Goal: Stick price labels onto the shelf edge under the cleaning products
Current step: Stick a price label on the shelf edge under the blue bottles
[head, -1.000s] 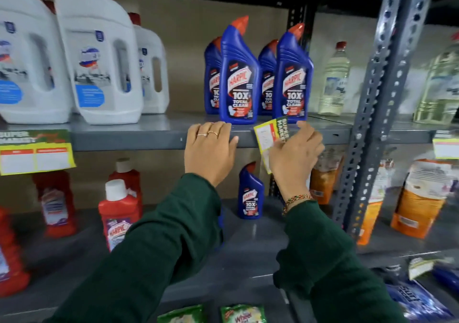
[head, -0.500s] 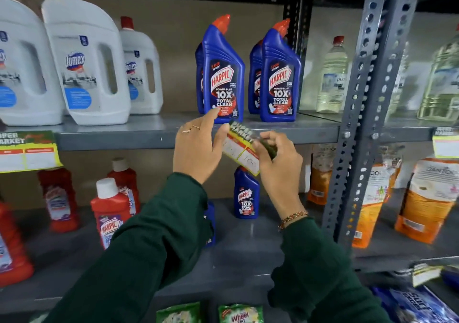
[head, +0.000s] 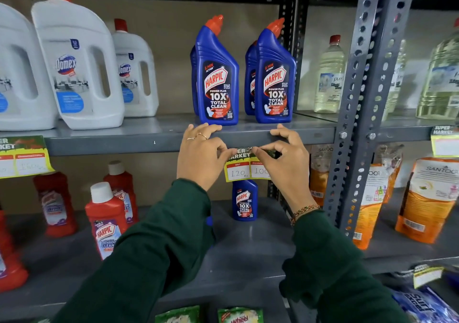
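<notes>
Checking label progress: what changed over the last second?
The label went from upright in the right hand alone, through a tilt, to level against the shelf edge under the Harpic bottles. The left hand left the edge and now pinches the label too. Bottles unmoved.

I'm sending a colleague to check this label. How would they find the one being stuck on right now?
Find the grey shelf edge beneath the two front blue Harpic bottles. The price label hangs there, pinched between the left hand and right hand. Unlike neighbouring labels, it reads 120.
</notes>
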